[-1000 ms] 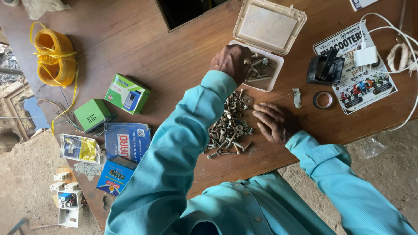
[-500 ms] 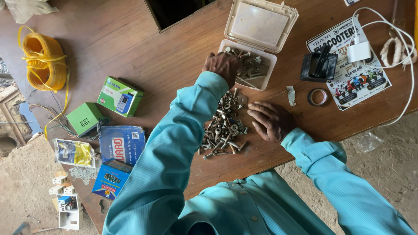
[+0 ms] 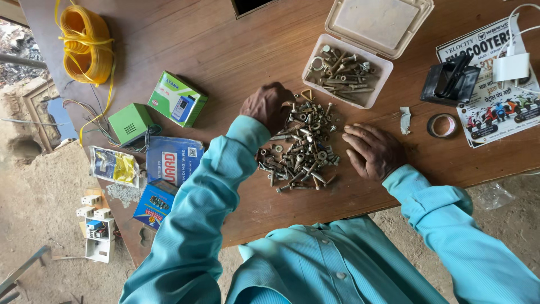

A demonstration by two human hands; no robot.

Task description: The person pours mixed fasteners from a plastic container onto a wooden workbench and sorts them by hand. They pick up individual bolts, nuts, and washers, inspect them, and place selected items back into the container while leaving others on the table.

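A heap of loose screws, nuts and washers [image 3: 301, 149] lies on the brown wooden table [image 3: 236, 39]. My left hand [image 3: 267, 107] rests on the heap's upper left edge with its fingers curled down into the pieces; what they hold is hidden. My right hand [image 3: 374, 149] lies flat on the table just right of the heap, palm down, holding nothing. Beyond the heap stands an open white plastic box [image 3: 315, 87] with several bolts and washers inside, its lid [image 3: 379, 22] tipped back.
At the left are a yellow wire coil [image 3: 84, 50], two green boxes [image 3: 177, 98] [image 3: 130, 124] and blue packets [image 3: 173, 160]. At the right lie a tape roll [image 3: 442, 125], a black clip [image 3: 450, 81], a white charger [image 3: 511, 67] and a printed leaflet [image 3: 500, 110]. The table edge runs close to my body.
My left hand has come back from the white box to the upper left of the heap. My right hand has stayed beside the heap.
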